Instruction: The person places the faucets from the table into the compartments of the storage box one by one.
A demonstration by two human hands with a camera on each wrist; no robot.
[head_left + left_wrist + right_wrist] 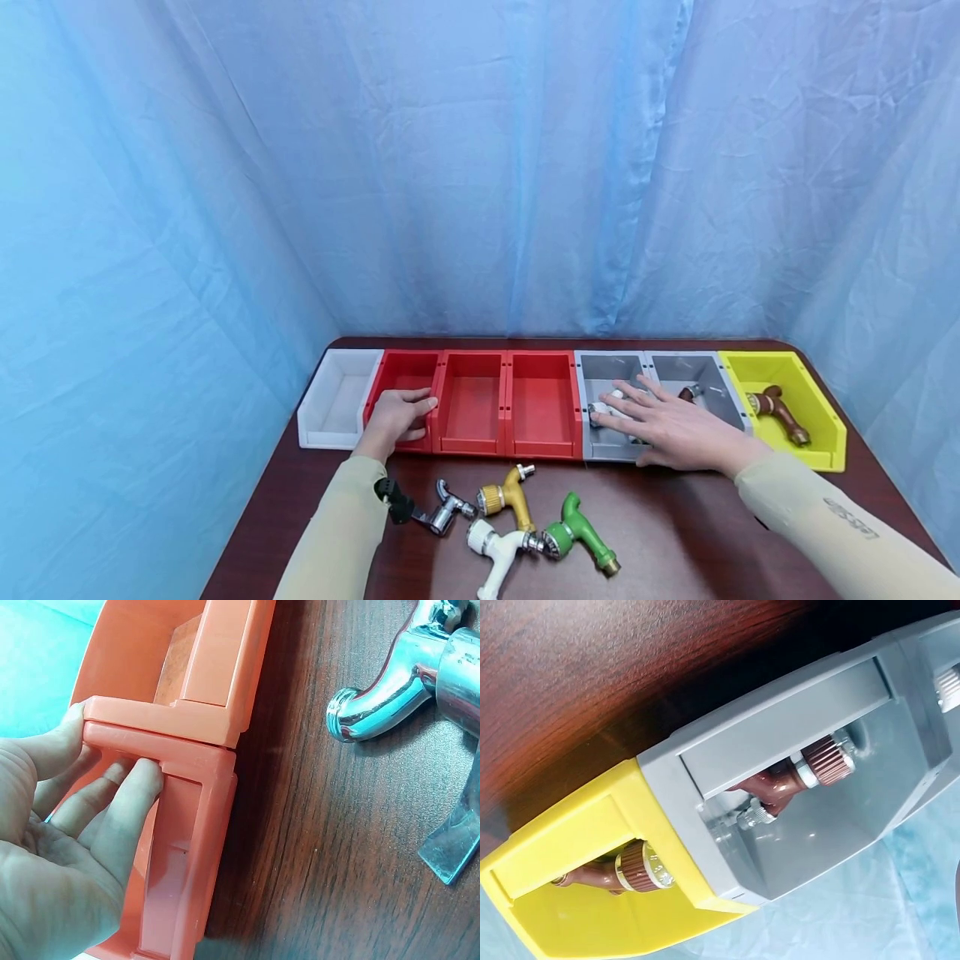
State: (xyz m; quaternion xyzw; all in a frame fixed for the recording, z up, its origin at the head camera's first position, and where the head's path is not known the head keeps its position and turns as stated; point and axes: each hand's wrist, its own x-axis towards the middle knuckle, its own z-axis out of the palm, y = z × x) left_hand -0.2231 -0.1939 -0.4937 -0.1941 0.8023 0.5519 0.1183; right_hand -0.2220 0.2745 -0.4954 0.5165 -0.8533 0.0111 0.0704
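My left hand (pixel 401 417) pinches the side wall where two red bins meet; in the left wrist view its fingers reach inside one red bin (pixel 184 862) and the thumb lies at the rim. My right hand (pixel 675 425) is spread palm down over the two grey bins (pixel 611 454), partly hiding a white tap (pixel 600 411) in the left one. Inside the right grey bin lies a brown tap (pixel 780 780). Nearer me on the table are a chrome tap (pixel 447 508), a yellow tap (pixel 513 496), a white tap (pixel 501 554) and a green tap (pixel 581 531).
The bins stand in a row along the back of the dark wooden table (pixel 660 550). A white bin (pixel 315 440) is at the left end, and a yellow bin (pixel 828 433) holding a brown tap (pixel 783 415) at the right. Blue curtains (pixel 480 167) hang behind and at both sides.
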